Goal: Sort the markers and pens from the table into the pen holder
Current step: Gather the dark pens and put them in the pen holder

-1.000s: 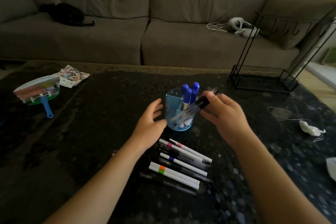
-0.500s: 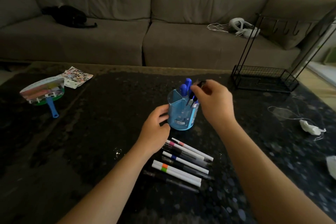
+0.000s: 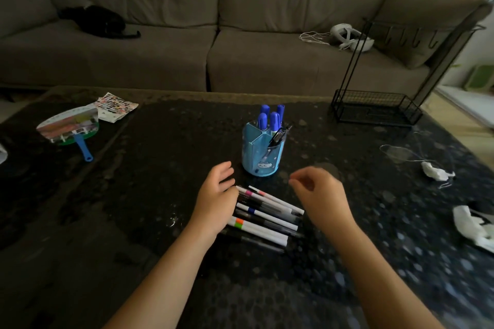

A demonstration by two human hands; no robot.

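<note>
A blue pen holder (image 3: pixel 263 153) stands upright mid-table, split into compartments. Several blue-capped markers (image 3: pixel 270 119) stick up from its back section and a black pen (image 3: pixel 278 135) leans in the right one. In front of it lies a row of white and black markers and pens (image 3: pixel 267 215) on the dark table (image 3: pixel 160 195). My left hand (image 3: pixel 217 196) rests open at the left ends of that row, holding nothing. My right hand (image 3: pixel 319 191) hovers just right of the row, fingers loosely curled and empty.
A hand fan with a blue handle (image 3: pixel 70 128) and a sticker sheet (image 3: pixel 115 107) lie at the far left. A black wire rack (image 3: pixel 374 107) stands at the back right. Crumpled white tissues (image 3: pixel 473 224) and a thin cord (image 3: pixel 401 152) lie to the right. A grey sofa (image 3: pixel 213 35) runs behind.
My right hand let go of the black pen into the holder and drew back toward the row. My left hand came off the holder and dropped to the row's left end.
</note>
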